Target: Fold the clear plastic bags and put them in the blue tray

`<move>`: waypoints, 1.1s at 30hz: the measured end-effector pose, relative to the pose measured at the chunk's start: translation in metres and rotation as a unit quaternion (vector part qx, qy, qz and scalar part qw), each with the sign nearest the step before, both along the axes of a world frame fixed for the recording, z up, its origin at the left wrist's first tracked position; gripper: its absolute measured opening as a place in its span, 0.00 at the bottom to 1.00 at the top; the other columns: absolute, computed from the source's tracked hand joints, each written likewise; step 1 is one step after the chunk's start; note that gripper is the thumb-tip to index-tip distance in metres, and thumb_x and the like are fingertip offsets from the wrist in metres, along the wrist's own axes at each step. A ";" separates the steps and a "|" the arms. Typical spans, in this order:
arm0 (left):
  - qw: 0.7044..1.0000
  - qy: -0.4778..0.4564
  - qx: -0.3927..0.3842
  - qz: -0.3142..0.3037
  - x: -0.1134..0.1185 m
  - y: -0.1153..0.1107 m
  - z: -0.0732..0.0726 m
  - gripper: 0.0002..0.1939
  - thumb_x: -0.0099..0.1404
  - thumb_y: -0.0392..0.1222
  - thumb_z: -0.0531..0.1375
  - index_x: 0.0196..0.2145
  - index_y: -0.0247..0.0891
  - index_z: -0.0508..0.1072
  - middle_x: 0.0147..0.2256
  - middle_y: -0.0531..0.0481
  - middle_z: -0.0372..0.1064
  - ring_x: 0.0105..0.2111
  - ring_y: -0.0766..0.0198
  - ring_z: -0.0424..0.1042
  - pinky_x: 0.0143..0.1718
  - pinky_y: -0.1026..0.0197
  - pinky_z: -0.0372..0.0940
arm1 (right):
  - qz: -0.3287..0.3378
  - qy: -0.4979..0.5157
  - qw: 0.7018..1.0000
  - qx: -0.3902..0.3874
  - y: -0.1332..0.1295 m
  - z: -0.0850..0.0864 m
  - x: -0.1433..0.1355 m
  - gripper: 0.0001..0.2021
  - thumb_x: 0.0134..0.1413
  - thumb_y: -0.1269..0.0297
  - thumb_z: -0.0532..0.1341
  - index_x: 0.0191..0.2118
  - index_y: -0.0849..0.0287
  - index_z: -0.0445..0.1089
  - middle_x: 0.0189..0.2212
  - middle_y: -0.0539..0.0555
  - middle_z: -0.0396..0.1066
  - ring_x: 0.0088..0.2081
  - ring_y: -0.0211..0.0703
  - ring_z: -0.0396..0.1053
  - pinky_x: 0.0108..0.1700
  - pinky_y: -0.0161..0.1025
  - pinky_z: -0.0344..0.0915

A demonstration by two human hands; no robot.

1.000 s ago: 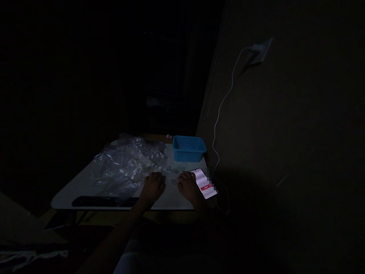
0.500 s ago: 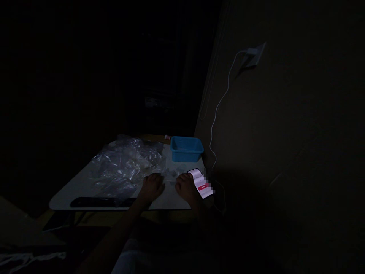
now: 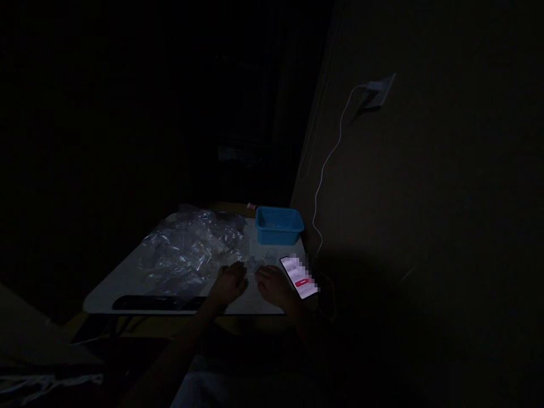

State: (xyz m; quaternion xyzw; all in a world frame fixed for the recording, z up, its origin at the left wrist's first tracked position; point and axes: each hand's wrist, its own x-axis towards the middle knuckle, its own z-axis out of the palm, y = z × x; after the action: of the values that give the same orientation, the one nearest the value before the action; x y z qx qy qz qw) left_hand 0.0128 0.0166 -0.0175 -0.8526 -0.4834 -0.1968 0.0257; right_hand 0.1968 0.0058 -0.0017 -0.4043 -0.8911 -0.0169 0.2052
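My left hand point(image 3: 232, 281) is low over the white table point(image 3: 250, 305), its fingers curled in beside the right edge of a heap of clear plastic bags point(image 3: 191, 246). Facing it across a narrow gap, my right hand point(image 3: 273, 285) has bent fingers pointing left. Small see-through plastic pieces point(image 3: 254, 263) lie just beyond the gap, close to the fingertips. Whatever the fingers hold, if anything, is lost in the dim light. Right of my right hand lies a lit phone point(image 3: 297, 276) with a red button on its screen.
A blue plastic basin point(image 3: 278, 235) stands at the table's far right corner, with a small pinkish item point(image 3: 251, 207) behind it. A white cable point(image 3: 322, 170) runs down the right wall from a socket point(image 3: 380, 92). A dark slot point(image 3: 148, 302) lines the near edge. The room is very dark.
My right hand has shifted slightly left and off the phone's edge, its fingers reaching closer to my left hand. The whole view has tilted slightly, so everything sits a little lower.
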 end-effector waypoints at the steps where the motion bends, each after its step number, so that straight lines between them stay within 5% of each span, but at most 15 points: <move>1: 1.000 -0.005 0.002 0.002 0.000 0.000 0.000 0.16 0.59 0.42 0.48 0.43 0.36 0.67 0.47 0.40 0.65 0.49 0.56 0.61 0.45 0.52 0.55 | 0.000 -0.010 1.000 -0.006 0.002 0.001 -0.002 0.11 0.49 0.72 0.52 0.37 0.58 0.67 0.37 0.52 0.69 0.42 0.39 0.63 0.48 0.37 0.54; 11: 1.000 -0.020 0.007 -0.002 0.002 -0.005 0.010 0.12 0.59 0.37 0.48 0.32 0.36 0.70 0.33 0.45 0.70 0.37 0.59 0.68 0.40 0.56 0.59 | -0.029 -0.008 0.998 -0.055 0.021 0.022 -0.018 0.10 0.51 0.72 0.51 0.34 0.60 0.69 0.35 0.52 0.70 0.38 0.37 0.66 0.43 0.33 0.58; 17: 0.999 -0.038 0.018 -0.009 0.001 -0.002 0.007 0.12 0.58 0.39 0.49 0.35 0.36 0.70 0.36 0.44 0.70 0.40 0.57 0.67 0.41 0.54 0.59 | -0.026 -0.004 0.998 -0.050 0.028 0.012 -0.023 0.11 0.52 0.71 0.50 0.39 0.62 0.68 0.42 0.55 0.68 0.46 0.37 0.63 0.49 0.33 0.55; 33: 0.999 -0.045 0.027 0.000 0.000 0.000 0.000 0.13 0.58 0.38 0.50 0.38 0.36 0.70 0.40 0.42 0.69 0.44 0.56 0.66 0.44 0.52 0.60 | -0.080 -0.007 0.994 -0.075 0.080 0.010 -0.042 0.12 0.53 0.72 0.49 0.36 0.62 0.69 0.40 0.58 0.70 0.43 0.40 0.66 0.47 0.35 0.59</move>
State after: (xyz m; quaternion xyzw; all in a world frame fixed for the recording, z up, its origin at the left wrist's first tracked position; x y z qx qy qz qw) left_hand 0.0129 0.0162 -0.0178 -0.8422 -0.4783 -0.2476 0.0266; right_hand 0.1544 0.0856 0.0082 -0.4886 -0.8561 0.0311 0.1655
